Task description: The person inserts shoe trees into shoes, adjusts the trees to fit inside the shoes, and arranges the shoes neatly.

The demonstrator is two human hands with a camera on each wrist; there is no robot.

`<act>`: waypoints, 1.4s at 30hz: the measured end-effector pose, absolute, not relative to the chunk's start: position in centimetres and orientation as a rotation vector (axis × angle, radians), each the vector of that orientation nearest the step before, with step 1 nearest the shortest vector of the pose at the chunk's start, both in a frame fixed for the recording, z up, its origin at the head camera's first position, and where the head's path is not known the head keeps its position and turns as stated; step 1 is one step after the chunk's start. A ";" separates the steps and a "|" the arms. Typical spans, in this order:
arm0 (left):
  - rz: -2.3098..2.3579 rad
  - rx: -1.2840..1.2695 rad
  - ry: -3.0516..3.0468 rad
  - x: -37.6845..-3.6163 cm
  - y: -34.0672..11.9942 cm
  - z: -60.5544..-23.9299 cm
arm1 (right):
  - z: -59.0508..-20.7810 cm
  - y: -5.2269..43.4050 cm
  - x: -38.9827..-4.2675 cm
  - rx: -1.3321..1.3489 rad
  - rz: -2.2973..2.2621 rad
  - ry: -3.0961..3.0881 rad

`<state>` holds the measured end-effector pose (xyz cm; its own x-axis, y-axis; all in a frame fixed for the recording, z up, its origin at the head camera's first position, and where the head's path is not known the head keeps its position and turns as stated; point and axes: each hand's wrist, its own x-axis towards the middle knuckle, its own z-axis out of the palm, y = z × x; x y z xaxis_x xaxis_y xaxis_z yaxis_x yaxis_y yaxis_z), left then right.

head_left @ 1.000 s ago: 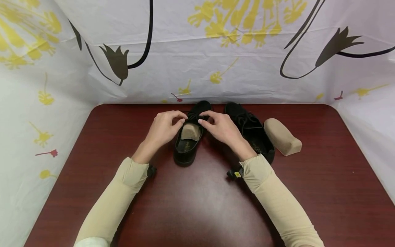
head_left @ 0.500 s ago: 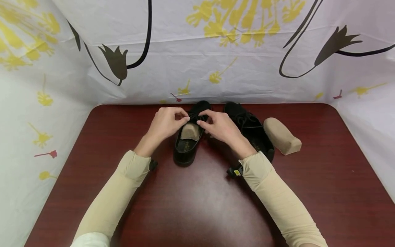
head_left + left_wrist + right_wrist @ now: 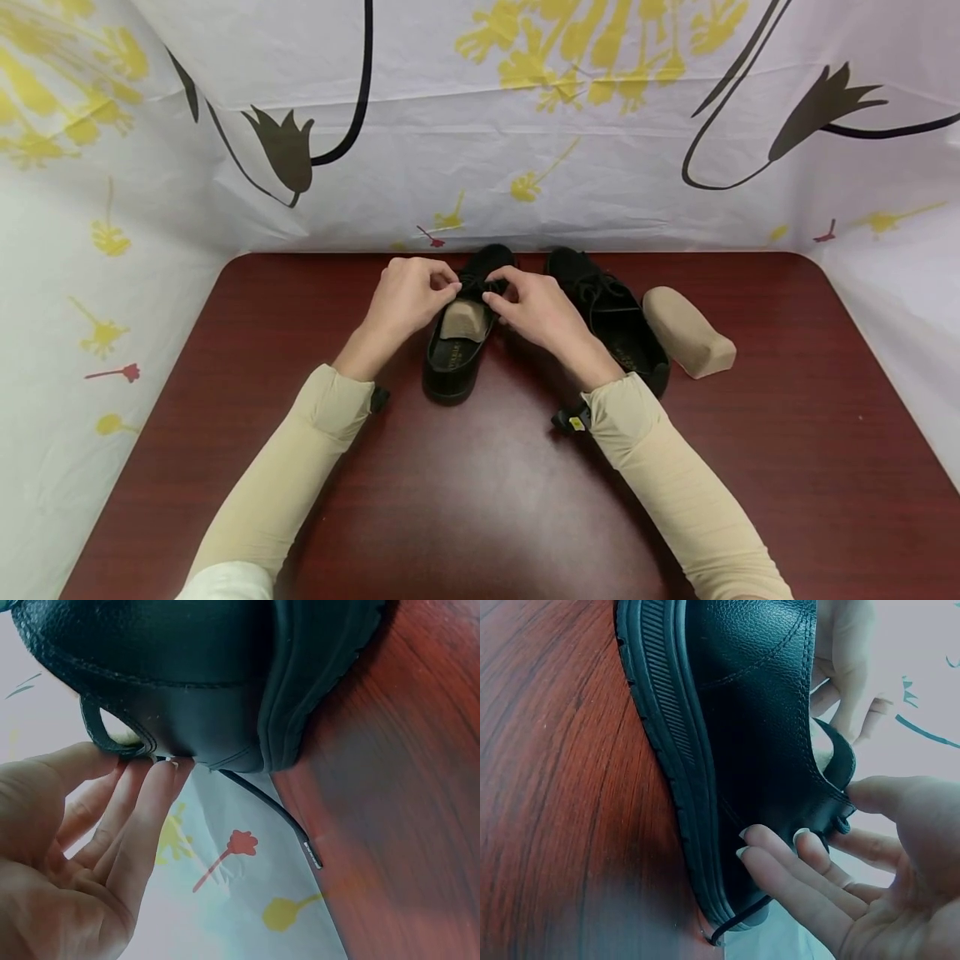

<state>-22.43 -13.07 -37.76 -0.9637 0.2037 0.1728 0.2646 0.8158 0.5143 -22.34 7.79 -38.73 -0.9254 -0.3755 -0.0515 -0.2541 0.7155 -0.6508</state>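
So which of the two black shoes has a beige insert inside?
The shoe between the left hand and right hand: a beige insert sits inside. The other shoe has none visible; a second insert lies beside it.

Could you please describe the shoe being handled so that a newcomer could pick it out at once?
Look at the far edge of the red table, near its middle. There a black shoe stands between the left hand and the right hand. Unlike the other shoe to its right, it shows a beige block inside.
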 end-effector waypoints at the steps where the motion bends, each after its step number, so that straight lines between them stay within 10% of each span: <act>1: -0.837 -0.379 -2.877 -22.4 -13.0 -37.8 | -38.8 7.8 -22.3 -0.511 -1.007 2.742; 42: -1.271 -0.263 -2.668 -21.9 -13.9 -40.2 | -40.8 6.6 -21.3 -0.435 -1.169 2.972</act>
